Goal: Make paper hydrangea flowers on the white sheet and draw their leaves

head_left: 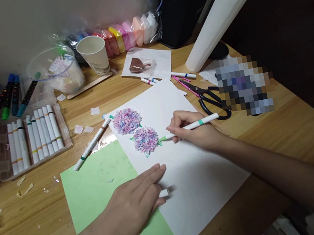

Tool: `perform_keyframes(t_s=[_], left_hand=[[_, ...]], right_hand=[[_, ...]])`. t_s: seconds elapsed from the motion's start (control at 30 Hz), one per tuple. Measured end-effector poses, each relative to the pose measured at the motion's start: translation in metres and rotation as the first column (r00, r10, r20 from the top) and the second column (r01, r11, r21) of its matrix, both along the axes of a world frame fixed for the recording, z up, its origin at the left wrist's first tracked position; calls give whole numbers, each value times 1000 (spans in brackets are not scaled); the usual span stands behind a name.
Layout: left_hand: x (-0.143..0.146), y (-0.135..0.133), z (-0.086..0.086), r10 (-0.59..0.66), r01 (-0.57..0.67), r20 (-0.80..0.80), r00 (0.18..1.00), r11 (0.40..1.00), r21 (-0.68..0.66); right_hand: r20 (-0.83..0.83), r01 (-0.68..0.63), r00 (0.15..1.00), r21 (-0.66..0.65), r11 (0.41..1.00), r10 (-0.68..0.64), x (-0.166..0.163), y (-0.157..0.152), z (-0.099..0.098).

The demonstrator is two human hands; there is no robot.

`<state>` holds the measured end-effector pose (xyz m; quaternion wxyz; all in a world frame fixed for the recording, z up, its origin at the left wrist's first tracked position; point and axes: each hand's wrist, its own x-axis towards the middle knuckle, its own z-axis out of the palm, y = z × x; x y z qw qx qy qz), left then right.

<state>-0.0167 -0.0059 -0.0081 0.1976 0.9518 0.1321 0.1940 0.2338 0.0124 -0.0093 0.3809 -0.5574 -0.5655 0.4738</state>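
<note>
My right hand [187, 128] grips a white marker [207, 120] with a green band. Its green tip touches the white paper [194, 192] at the right edge of the lower flower. Two round flowers of crumpled pink, purple and blue bits, an upper one [127, 121] and a lower one [145, 140], sit on this sheet. Small green leaf outlines [147, 155] are drawn around the lower one. My left hand [138, 201] lies over the sheet's left edge, fingers curled round a white marker cap [164, 193]; only its end shows.
Green paper [96, 189] lies partly under the white sheet. Another marker [91, 144] rests across its top. Black scissors [209, 94] lie at the right. A marker case [35, 141], a plastic tub [64, 75], a paper cup [93, 55] and a white paper roll [216, 26] stand around.
</note>
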Motion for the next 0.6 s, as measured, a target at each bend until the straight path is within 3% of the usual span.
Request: perform_keyframes(t_s=[0.3, 0.6], left_hand=[[1, 0, 0, 4, -4, 9, 1000, 1000, 7], [0, 0, 0, 3, -3, -10, 1000, 1000, 11]], right_hand=[[-46, -3, 999, 7, 1000, 4, 0, -1, -6], [-8, 4, 1000, -12, 1000, -4, -1, 0, 1]])
